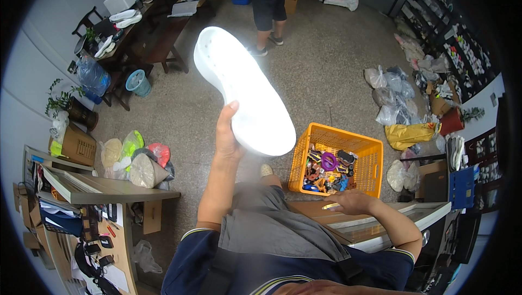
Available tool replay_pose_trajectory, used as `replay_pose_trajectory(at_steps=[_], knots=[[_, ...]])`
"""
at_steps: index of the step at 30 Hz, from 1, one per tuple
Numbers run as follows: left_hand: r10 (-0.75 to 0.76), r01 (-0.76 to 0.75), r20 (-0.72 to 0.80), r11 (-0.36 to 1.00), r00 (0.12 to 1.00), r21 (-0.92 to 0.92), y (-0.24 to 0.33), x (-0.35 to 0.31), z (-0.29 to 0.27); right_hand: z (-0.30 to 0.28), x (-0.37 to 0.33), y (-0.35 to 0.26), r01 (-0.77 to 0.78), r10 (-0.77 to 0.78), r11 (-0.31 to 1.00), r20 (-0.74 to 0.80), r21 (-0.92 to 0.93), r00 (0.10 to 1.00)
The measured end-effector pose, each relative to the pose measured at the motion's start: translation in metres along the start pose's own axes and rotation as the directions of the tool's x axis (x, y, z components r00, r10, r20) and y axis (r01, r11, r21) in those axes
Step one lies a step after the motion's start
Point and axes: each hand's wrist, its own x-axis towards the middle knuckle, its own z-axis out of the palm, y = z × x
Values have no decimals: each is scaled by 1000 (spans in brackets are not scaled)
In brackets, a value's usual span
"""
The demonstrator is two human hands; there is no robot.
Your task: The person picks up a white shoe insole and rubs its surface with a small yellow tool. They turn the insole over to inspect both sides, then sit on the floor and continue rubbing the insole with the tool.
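My left hand is raised in front of me, its thumb pressed on the inner side of a white shoe sole. The sole has a raised rim and small holes at its far end, which tilts up and to the left. Lower on the right, my right hand is closed round a small slim yellow-and-white thing, too small to name. That hand is beside the near edge of a yellow plastic crate, which holds many small colourful pieces, a purple ring among them.
Ahead stands another person in dark shorts. Stuffed plastic bags lie along the right, by shelves. Several bags sit front left near a cluttered desk. A blue bin and wooden bench are farther left.
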Motion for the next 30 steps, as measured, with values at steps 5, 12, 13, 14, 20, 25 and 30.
replay_pose_trajectory(at_steps=[5,12,13,14,20,25,30], knots=[[0,0,0,989,1000,-147,2,4,5,-2,1,-1,-44,45,999,61,-21,997],[17,-15,46,999,999,-41,6,1,5,-9,2,-7,-82,87,995,111,-49,990],[23,-20,51,999,998,-48,6,2,4,-9,1,-8,-71,74,997,88,-38,993],[28,-25,56,998,998,-55,6,2,3,-9,0,-9,-60,62,998,62,-28,996],[17,-14,47,998,999,-56,5,5,-3,-11,-1,-12,-54,54,998,36,-13,998],[-10,13,32,995,999,-98,2,3,-4,-15,-3,-16,-53,53,999,40,9,998],[-60,66,122,997,991,-44,5,-1,-5,-16,-3,-16,-69,69,998,46,-5,997]])
